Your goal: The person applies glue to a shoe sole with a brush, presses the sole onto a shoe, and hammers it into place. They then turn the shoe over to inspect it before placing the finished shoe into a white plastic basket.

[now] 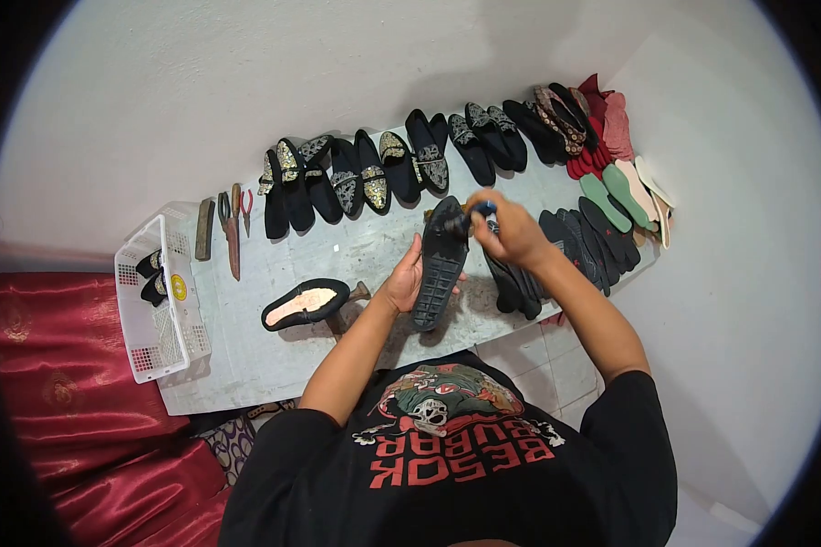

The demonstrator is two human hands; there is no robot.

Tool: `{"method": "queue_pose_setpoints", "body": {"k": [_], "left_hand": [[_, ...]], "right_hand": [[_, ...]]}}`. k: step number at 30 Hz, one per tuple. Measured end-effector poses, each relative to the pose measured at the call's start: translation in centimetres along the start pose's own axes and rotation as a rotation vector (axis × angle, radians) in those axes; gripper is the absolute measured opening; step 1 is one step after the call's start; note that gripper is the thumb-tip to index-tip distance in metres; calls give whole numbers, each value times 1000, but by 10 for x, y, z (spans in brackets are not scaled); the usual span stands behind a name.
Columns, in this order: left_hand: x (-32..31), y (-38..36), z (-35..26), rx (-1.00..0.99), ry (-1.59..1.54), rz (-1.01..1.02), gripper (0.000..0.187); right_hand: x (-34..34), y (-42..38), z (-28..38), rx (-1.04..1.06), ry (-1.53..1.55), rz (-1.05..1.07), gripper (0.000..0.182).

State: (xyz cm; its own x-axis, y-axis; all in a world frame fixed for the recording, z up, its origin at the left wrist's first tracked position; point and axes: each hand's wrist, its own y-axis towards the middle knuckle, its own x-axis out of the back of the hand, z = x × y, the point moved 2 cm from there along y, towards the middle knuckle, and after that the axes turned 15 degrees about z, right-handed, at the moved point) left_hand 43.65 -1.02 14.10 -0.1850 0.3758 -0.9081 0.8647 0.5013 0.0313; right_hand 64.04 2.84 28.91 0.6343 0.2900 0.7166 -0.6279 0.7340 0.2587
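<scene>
My left hand (406, 278) is wrapped round a black rubber shoe sole (436, 273), which it holds tilted above the table with the ribbed grid side facing me. In my right hand (511, 232) is a dark brush (461, 221) with a blue end, its head against the upper part of the sole; motion blurs it a little. To the left of my left forearm lies a black shoe (306, 304) with its pale underside up. Beside that shoe is a hammer (359, 291), partly hidden.
Several black shoes with glittery fronts (374, 182) line the back of the table (237, 356). More black soles (575, 246) and green insoles (607, 202) are at right. Pliers, a knife (234, 237) and a white basket (192, 310) stand at left.
</scene>
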Motion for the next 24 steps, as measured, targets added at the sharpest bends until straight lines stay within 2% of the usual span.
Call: {"method": "queue_pose_setpoints", "body": {"k": [1, 3, 5, 9, 11, 12, 15, 17, 20, 24], "left_hand": [[2, 2, 3, -37, -10, 5, 85], [7, 4, 5, -74, -20, 8, 85], [10, 5, 6, -60, -29, 128, 84], [3, 8, -2, -133, -12, 112, 85], [7, 5, -3, -125, -85, -112, 80], [7, 3, -3, -131, -86, -115, 80], [5, -1, -1, -103, -174, -17, 74], [5, 1, -1, -116, -51, 307, 68], [12, 3, 0, -117, -25, 305, 66], [6, 3, -5, -194, -141, 335, 64]], "right_hand": [[0, 7, -8, -1, 0, -4, 24], [0, 18, -15, 47, -59, -195, 25], [-9, 18, -5, 99, -89, -161, 26], [-34, -3, 11, 170, -65, -60, 31], [-40, -11, 22, 219, -51, -31, 35], [-38, -11, 25, 223, -48, -26, 35], [-32, -11, 17, 159, -44, 31, 32], [-22, 1, 2, 111, -63, -76, 28], [-13, 14, 0, 58, -104, -134, 26], [-33, 2, 30, 183, -145, -24, 33]]}}
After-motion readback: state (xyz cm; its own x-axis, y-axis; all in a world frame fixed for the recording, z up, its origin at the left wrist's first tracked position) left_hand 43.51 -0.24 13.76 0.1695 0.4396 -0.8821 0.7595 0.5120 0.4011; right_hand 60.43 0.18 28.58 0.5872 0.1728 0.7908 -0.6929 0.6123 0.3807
